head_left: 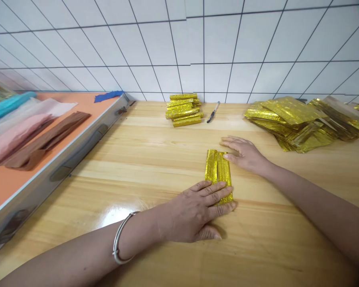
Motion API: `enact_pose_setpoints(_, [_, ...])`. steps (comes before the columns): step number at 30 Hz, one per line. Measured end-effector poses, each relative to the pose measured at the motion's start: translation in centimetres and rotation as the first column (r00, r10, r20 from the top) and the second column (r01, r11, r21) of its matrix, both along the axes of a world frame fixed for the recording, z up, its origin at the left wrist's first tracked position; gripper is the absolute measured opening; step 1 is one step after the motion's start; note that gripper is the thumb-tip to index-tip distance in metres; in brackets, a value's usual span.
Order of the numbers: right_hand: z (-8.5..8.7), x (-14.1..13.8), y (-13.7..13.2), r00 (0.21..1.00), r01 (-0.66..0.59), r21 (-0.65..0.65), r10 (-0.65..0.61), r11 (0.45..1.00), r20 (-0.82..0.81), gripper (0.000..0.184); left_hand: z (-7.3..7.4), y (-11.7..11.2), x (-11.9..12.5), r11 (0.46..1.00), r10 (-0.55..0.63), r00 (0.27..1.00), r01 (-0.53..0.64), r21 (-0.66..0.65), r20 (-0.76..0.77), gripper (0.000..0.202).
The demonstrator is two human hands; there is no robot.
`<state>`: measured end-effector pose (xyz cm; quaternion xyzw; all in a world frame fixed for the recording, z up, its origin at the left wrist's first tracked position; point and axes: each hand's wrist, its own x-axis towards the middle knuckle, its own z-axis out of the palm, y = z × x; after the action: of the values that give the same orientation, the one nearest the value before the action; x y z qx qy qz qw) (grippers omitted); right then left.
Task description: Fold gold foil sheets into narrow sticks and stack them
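A folded sheet of shiny gold foil paper [211,165] lies on the wooden table, its two long sides turned in so that they meet near the middle. My left hand [202,207] rests flat across its lower part, fingers spread, hiding some of it. At the upper right corner of the sheet, my right hand [242,153] is open, its thumb at the foil's edge and its fingers stretched out over the table beyond. A silver bangle [116,243] is around my left wrist.
Rolled gold foil pieces [184,109] are stacked by the tiled wall, beside a pen [213,113]. Loose gold sheets [299,119] form a heap at the back right. On the left, an orange-topped box with latches [83,135] carries coloured paper [48,139].
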<state>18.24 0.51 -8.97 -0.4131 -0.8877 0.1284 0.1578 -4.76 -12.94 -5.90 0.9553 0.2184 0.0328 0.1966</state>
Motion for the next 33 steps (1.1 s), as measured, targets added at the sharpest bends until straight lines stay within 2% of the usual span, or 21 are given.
enact_pose_setpoints(6, [0.0,-0.2,-0.7,0.998,0.034,0.088,-0.029,0.996,-0.056,0.039,0.1,0.0,0.0,1.000,0.005,1.000,-0.005,0.005,-0.007,0.064])
enact_pose_setpoints(10, [0.4,-0.2,-1.6,0.986,0.003,0.156,0.023,0.988,-0.163,0.038,0.2,0.0,0.0,1.000,0.004,1.000,-0.004,0.007,-0.006,0.064])
enact_pose_setpoints(12, [0.8,-0.4,-2.1,0.978,-0.099,0.213,0.135,0.972,-0.160,0.039,0.3,0.0,0.0,1.000,0.001,1.000,-0.001,0.010,-0.007,0.064])
enact_pose_setpoints(14, [1.1,-0.7,-2.5,0.954,-0.256,0.250,0.285,0.934,-0.088,0.041,0.3,0.0,0.0,1.000,-0.001,1.000,0.001,0.015,-0.013,0.064])
enact_pose_setpoints(16, [1.3,-1.0,-2.7,0.915,-0.396,0.238,0.403,0.887,0.021,0.045,0.3,0.1,0.0,1.000,-0.001,1.000,0.001,0.020,-0.014,0.063])
enact_pose_setpoints(18, [1.3,-1.2,-2.7,0.884,-0.468,0.202,0.456,0.860,0.107,0.049,0.2,0.1,0.0,1.000,0.001,1.000,-0.001,0.028,-0.012,0.064])
enact_pose_setpoints(24, [1.3,-1.4,-2.5,0.866,-0.483,0.094,0.458,0.871,0.201,0.052,0.2,0.0,0.0,0.999,-0.002,1.000,0.003,0.041,-0.022,0.065])
enact_pose_setpoints(33, [1.3,-1.4,-2.4,0.871,-0.464,0.098,0.433,0.880,0.234,0.051,0.1,0.1,-0.1,0.999,-0.019,1.000,0.018,0.046,0.012,0.066])
